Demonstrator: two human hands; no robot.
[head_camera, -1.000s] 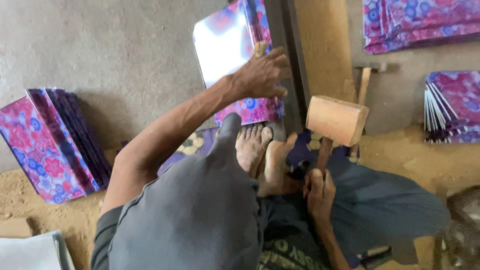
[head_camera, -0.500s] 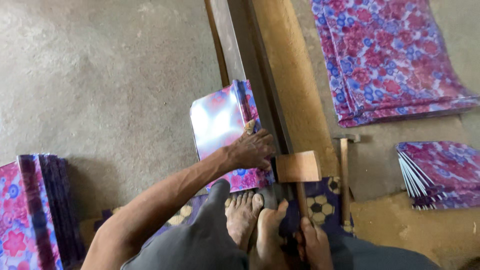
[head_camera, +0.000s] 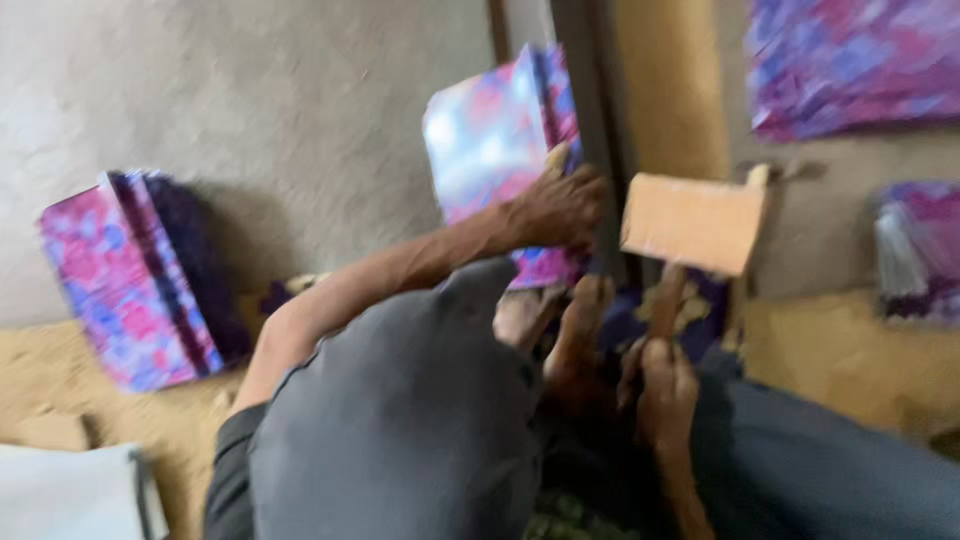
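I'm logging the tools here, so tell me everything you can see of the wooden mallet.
The mallet looks like plain pale wood: a blocky rectangular head on a slimmer, darker handle. The picture is blurred, so fine grain and wear cannot be told. It is held upright, head on top, tilted slightly. The right hand grips the handle near its lower end. The head stands beside the long rail, just right of the left hand, which presses a floral sheet. Whether the head touches the rail cannot be told.
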